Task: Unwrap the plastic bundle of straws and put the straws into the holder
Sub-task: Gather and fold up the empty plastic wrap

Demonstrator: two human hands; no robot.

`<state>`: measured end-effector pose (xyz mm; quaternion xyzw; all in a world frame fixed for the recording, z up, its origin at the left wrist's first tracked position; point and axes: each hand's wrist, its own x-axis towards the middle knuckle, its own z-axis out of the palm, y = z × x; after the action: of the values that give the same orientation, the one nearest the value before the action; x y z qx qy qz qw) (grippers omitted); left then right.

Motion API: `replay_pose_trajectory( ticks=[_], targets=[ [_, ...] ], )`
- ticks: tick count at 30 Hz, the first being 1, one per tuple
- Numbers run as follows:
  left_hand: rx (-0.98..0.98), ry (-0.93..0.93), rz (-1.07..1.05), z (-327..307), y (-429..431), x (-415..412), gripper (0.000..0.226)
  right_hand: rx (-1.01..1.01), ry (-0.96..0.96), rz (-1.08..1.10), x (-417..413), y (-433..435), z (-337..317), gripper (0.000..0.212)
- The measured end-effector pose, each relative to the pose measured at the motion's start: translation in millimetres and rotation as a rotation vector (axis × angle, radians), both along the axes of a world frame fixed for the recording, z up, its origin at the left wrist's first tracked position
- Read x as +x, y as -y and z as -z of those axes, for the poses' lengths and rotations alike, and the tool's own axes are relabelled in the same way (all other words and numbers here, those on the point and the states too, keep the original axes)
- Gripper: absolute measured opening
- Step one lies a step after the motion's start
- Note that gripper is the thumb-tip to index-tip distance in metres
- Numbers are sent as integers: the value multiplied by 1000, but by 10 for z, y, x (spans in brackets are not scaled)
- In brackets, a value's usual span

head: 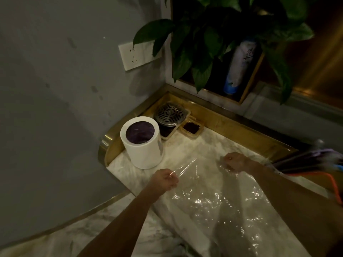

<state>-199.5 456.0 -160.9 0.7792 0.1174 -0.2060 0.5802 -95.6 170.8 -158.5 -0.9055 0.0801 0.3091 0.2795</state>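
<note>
A clear plastic sheet (213, 197) is stretched over the marble counter between my two hands. My left hand (164, 180) pinches its left corner. My right hand (234, 161) grips its far right edge. A bunch of coloured straws (308, 164) lies blurred at the right edge of the view, beside my right forearm. The white cylindrical holder (142, 143) stands upright at the counter's left end, its dark inside showing nothing I can make out.
Behind the holder sit a round metal grate (170, 114) on a tray and a small dish of dark stuff (191, 127). A brass rim (232, 125) borders the marble counter (130, 173). A leafy plant (213, 43) overhangs the back; a wall socket (139, 54) is at left.
</note>
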Motion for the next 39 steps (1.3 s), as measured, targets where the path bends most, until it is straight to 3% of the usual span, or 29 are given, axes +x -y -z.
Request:
replay_pose_trajectory(
  ticks=[4,9,18,22,26,27,30,39],
  targets=[
    [1,109,61,-177,-134,39,3,219,-43,77,-77,32,-70,29],
    [60,159,93,-526,-299,117,5,480,77,73,-113,44,-375,11],
    [13,282,40,-1106,-548,203,9,611,464,160,-340,-42,-1139,11],
    [41,279,110,-1254,-643,228,10,601,577,178,-535,-21,-1452,9],
    [52,252,356,-1620,-581,299,57,631,679,142,-684,-6,-1739,11],
    [88,304,405,-1748,-514,343,56,651,700,120,-718,-3,-1810,10],
    [139,503,402,-2226,-197,503,25,646,744,51,-804,11,-1997,10],
    [45,778,401,-2801,494,798,15,549,872,38,-918,68,-2370,8]
  ],
)
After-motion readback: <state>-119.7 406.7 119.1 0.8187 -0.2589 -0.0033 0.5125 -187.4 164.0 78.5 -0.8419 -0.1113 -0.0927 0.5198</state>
